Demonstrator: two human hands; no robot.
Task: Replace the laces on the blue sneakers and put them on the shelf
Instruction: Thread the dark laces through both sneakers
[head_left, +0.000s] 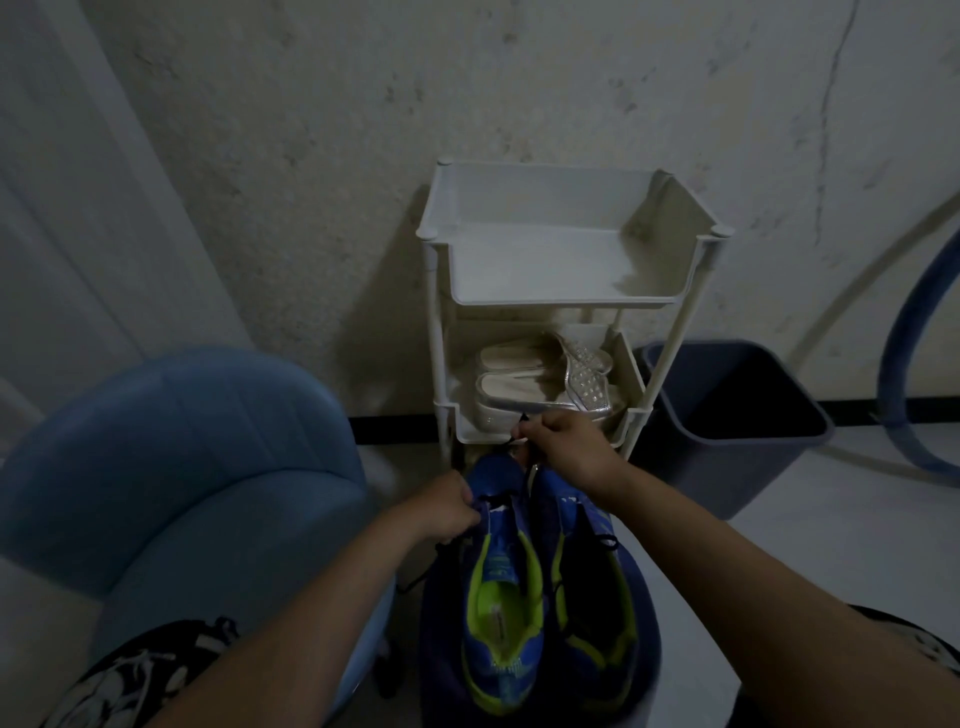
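Note:
Two blue sneakers with yellow-green lining lie side by side, toes pointing away from me: the left sneaker (498, 587) and the right sneaker (592, 597). My left hand (447, 506) grips the left sneaker at its lace area near the toe. My right hand (563, 449) pinches the end of a black lace (519, 431) and holds it up above the sneakers' toes. The white shelf rack (566, 208) stands just beyond, against the wall; its top tray holds nothing.
A pair of pale shoes (540, 379) fills the rack's lower tray. A dark bin (727, 415) stands to the rack's right, a light blue padded chair (182, 467) to my left. A blue hoop (904, 322) leans on the wall at far right.

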